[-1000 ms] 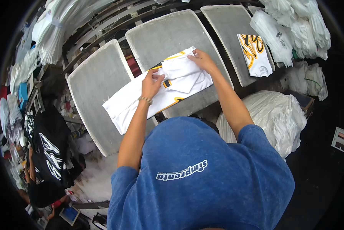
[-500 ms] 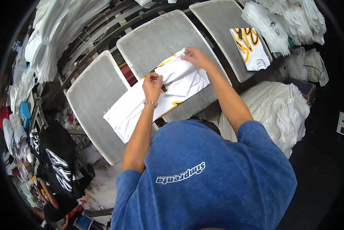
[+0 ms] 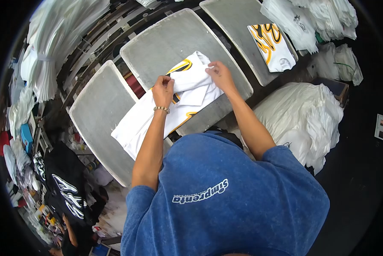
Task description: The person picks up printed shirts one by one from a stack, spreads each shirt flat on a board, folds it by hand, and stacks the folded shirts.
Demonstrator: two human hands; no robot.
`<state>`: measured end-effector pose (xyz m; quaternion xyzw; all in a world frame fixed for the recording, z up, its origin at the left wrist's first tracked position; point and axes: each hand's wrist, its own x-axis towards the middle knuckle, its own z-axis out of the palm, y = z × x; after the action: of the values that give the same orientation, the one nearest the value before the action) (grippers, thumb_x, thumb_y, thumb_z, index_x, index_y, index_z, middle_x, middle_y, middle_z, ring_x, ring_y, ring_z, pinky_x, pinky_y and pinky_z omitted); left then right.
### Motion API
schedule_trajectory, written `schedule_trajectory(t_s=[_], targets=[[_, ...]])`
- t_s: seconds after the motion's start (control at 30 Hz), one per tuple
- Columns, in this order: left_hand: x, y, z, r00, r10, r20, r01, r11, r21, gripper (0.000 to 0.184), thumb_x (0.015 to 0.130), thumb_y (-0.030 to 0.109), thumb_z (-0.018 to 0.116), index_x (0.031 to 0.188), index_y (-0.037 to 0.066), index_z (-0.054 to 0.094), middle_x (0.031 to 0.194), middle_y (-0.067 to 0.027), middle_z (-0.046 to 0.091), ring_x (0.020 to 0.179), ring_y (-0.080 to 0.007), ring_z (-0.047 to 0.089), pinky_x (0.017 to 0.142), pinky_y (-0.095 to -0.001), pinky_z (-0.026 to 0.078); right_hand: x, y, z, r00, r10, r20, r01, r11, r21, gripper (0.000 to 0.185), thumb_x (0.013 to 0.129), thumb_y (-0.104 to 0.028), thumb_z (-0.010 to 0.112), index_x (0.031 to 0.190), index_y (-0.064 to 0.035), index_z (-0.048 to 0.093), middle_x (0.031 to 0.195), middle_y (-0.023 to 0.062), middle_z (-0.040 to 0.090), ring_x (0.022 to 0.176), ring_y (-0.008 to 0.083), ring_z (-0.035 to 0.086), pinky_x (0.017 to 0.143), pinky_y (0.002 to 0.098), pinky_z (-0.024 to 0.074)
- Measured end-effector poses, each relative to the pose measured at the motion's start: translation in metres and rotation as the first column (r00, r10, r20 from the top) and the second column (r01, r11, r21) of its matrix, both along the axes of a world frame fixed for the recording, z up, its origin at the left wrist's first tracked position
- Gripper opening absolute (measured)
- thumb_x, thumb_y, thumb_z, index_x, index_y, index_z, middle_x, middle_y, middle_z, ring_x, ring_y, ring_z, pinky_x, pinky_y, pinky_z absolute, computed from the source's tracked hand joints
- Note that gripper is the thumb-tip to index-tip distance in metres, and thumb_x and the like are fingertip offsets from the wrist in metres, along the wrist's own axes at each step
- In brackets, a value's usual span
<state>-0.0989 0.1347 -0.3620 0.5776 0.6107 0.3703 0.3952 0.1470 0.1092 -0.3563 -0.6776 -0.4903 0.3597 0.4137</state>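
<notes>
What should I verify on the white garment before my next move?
1. Left hand at the garment: ok, fingertips at the fold near its middle.
2. Right hand at the garment: ok, fingertips on fabric toward its far end.
3. Firm grip on both sides: cannot tell, fingertip closure is too small to judge.
4. White garment lying flat: not ok, loose layers rise and overlap between the hands.
5. Garment on one board only: not ok, it spans the left board and the middle board.
6. Folded printed garment out of the way: ok, it lies apart on the right board.
</notes>
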Motion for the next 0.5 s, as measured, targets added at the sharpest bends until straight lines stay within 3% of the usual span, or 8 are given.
schedule_trajectory(t_s=[0.03, 0.1, 0.23, 0.33, 0.4, 0.43, 0.5], targets=[[-0.001, -0.002, -0.004, 1.0, -0.003, 0.0, 0.003, 1.0, 0.0, 0.021, 0.082, 0.016, 0.073, 0.093, -0.001, 0.067, 0.082, -0.0102, 0.07, 0.072, -0.0161, 0.065, 0.07, -0.0298, 0.052, -0.002, -0.002, 0.001, 1.0, -0.003, 0.0, 0.003, 1.0, 0.0, 0.034, 0.084, -0.019, 0.074, 0.108, -0.0021, 0.058, 0.074, 0.0082, 0.066, 0.062, 0.0152, 0.058, 0.058, 0.031, 0.0457], [-0.004, 0.0, -0.009, 0.996, -0.037, -0.083, 0.04, 0.998, 0.039, 0.019, 0.083, 0.015, 0.071, 0.092, -0.001, 0.066, 0.082, -0.0131, 0.071, 0.074, -0.0238, 0.068, 0.071, -0.0336, 0.053, -0.006, -0.001, 0.005, 0.978, 0.02, 0.209, 0.008, 0.992, -0.13, 0.037, 0.082, -0.018, 0.075, 0.112, -0.0029, 0.059, 0.074, 0.0104, 0.065, 0.066, 0.0226, 0.063, 0.061, 0.036, 0.0476], [-0.006, -0.008, -0.005, 0.989, -0.036, -0.141, 0.044, 0.997, 0.06, 0.017, 0.084, 0.014, 0.07, 0.091, -0.001, 0.065, 0.082, -0.0135, 0.07, 0.072, -0.0261, 0.067, 0.07, -0.0354, 0.053, -0.012, -0.01, 0.001, 0.975, 0.048, 0.216, -0.032, 0.996, -0.078, 0.039, 0.08, -0.021, 0.076, 0.111, -0.0026, 0.059, 0.076, 0.0117, 0.064, 0.07, 0.029, 0.063, 0.065, 0.0392, 0.0486], [-0.011, -0.012, 0.002, 0.984, -0.06, -0.17, 0.074, 0.994, 0.078, 0.015, 0.083, 0.013, 0.069, 0.09, 0.0, 0.065, 0.085, -0.0149, 0.067, 0.076, -0.0296, 0.065, 0.072, -0.0381, 0.052, -0.025, -0.001, 0.003, 0.94, -0.038, 0.34, 0.015, 0.997, 0.072, 0.04, 0.081, -0.022, 0.074, 0.112, -0.0037, 0.059, 0.087, 0.0128, 0.062, 0.081, 0.0317, 0.06, 0.074, 0.0423, 0.0474], [-0.026, -0.021, 0.004, 0.953, 0.009, -0.303, 0.1, 0.934, 0.343, 0.016, 0.082, 0.012, 0.069, 0.091, 0.0, 0.066, 0.086, -0.0145, 0.066, 0.078, -0.0289, 0.064, 0.074, -0.0376, 0.05, -0.037, 0.003, 0.004, 0.786, -0.083, 0.613, -0.177, 0.919, 0.352, 0.039, 0.083, -0.023, 0.071, 0.115, -0.0055, 0.057, 0.097, 0.0133, 0.06, 0.092, 0.0341, 0.056, 0.083, 0.0462, 0.0436], [-0.039, -0.027, 0.003, 0.948, 0.036, -0.316, 0.09, 0.922, 0.377, 0.012, 0.08, 0.009, 0.068, 0.088, 0.002, 0.065, 0.09, -0.0158, 0.064, 0.087, -0.0336, 0.061, 0.082, -0.0409, 0.048, -0.04, 0.008, -0.005, 0.788, -0.082, 0.61, -0.174, 0.921, 0.349, 0.039, 0.083, -0.023, 0.071, 0.115, -0.0055, 0.057, 0.097, 0.0133, 0.06, 0.092, 0.0341, 0.056, 0.083, 0.0462, 0.0436], [-0.079, -0.039, 0.0, 0.919, 0.134, -0.371, 0.058, 0.885, 0.463, 0.009, 0.078, 0.006, 0.067, 0.087, 0.004, 0.064, 0.091, -0.0141, 0.065, 0.09, -0.0332, 0.061, 0.084, -0.0424, 0.047, -0.043, 0.031, -0.021, 0.834, -0.171, 0.525, -0.034, 0.934, 0.357, 0.037, 0.084, -0.021, 0.069, 0.115, -0.0068, 0.057, 0.103, 0.0129, 0.059, 0.097, 0.0354, 0.054, 0.087, 0.048, 0.041]])
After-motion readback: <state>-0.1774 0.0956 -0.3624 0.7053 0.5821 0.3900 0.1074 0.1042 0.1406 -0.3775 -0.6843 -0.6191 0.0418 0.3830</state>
